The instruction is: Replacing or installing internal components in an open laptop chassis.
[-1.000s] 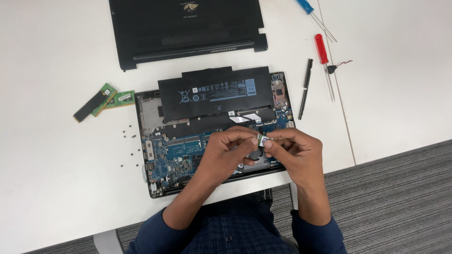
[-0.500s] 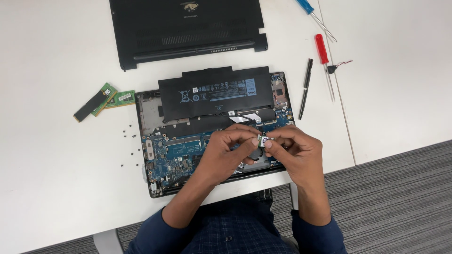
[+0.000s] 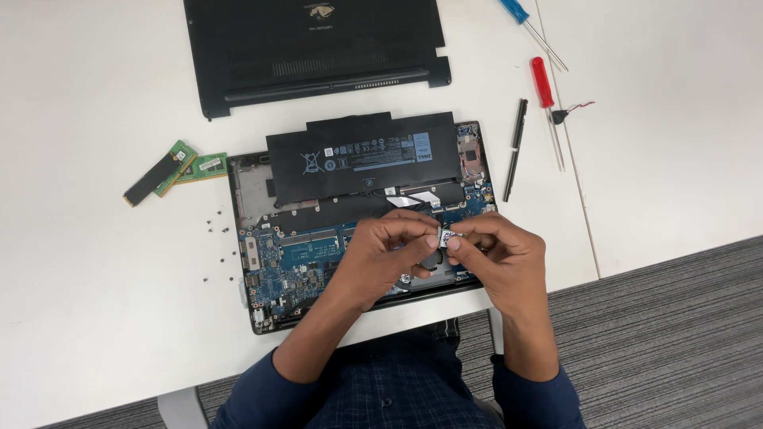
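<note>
An opened laptop (image 3: 262, 262) lies on the white table with its blue circuit board and a long black battery (image 3: 362, 159) exposed. Above the board's right part, my left hand (image 3: 389, 250) and my right hand (image 3: 501, 250) meet fingertip to fingertip. Between them they pinch a small silver-white card (image 3: 450, 236). The hands cover the fan area and the board under them.
The removed black bottom cover (image 3: 318, 48) lies at the far side. Two green memory sticks (image 3: 171, 171) and several loose screws (image 3: 213, 230) sit left of the laptop. A black pry tool (image 3: 515, 147), a red screwdriver (image 3: 547, 103) and a blue screwdriver (image 3: 528, 24) lie to the right.
</note>
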